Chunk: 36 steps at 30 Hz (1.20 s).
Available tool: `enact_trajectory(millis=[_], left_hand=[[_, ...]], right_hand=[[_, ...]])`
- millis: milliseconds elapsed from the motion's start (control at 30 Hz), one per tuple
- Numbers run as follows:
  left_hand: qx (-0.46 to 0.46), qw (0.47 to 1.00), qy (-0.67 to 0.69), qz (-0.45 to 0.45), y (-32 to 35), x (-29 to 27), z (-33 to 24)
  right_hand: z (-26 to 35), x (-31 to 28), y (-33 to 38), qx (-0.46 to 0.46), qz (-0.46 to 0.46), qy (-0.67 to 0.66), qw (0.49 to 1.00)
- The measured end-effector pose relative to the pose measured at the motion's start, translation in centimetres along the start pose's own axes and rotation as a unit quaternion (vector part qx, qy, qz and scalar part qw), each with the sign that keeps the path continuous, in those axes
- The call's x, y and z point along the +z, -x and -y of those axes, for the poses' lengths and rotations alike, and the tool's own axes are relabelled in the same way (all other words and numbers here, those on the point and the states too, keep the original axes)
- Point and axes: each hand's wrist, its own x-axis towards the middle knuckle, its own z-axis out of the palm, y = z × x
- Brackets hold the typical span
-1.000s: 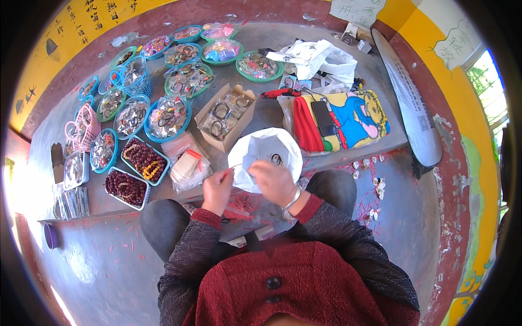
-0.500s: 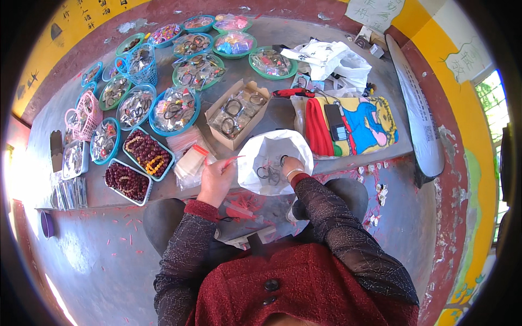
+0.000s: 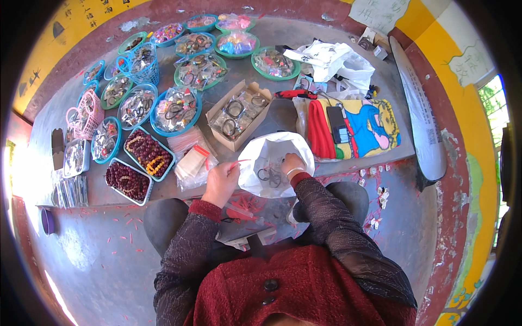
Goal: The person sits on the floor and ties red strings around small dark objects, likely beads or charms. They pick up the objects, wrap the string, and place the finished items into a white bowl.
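Note:
A thin red strip (image 3: 242,161) sticks out from the closed fingers of my left hand (image 3: 220,183), at the left rim of an open white bag (image 3: 251,176). Inside the bag lie several dark thin loops (image 3: 267,174), perhaps bracelets or cords. My right hand (image 3: 293,164), a light bangle at its wrist, reaches over the bag's right side with its fingers curled downward. Whatever those fingers hold is hidden behind them. Left of my left hand, clear plastic bags with a red-edged packet (image 3: 192,161) lie on the grey table.
A cardboard box (image 3: 234,119) of bagged loops stands behind the white bag. Trays of dark beads (image 3: 128,182) and baskets of small bagged goods (image 3: 174,111) fill the left. A folded colourful towel (image 3: 364,127) with a phone (image 3: 338,125) lies right. Red scraps litter the floor.
A dark loop that showed at my right fingertips no longer shows there, and that hand sits slightly lower and more curled. My left hand has shifted slightly, still with the red strip.

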Motion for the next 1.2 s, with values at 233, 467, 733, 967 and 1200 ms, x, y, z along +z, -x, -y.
enact_trajectory(millis=[233, 467, 733, 967, 1200], left_hand=[[-0.018, 0.999, 0.011, 0.042, -0.1, -0.1, 0.3], [-0.03, 0.996, 0.008, 0.08, 0.2, 0.2, 1.6], [-0.007, 0.994, 0.023, 0.106, 0.6, 1.4, 1.1], [-0.063, 0.983, 0.088, 0.149, 0.2, 2.5, 1.5], [-0.067, 0.974, 0.108, 0.19, 0.1, 3.1, 1.0]], right_hand=[[0.9, -6.6, 0.5, -0.032, 0.225, -0.322, 0.919], [3.2, -15.3, 7.9, -0.068, 0.325, -0.68, 0.654], [5.3, -15.5, 10.3, -0.148, 0.328, -0.765, 0.535], [6.7, -14.8, 10.9, -0.161, 0.254, -0.725, 0.62], [8.2, -13.4, 11.8, -0.159, 0.13, -0.692, 0.692]])
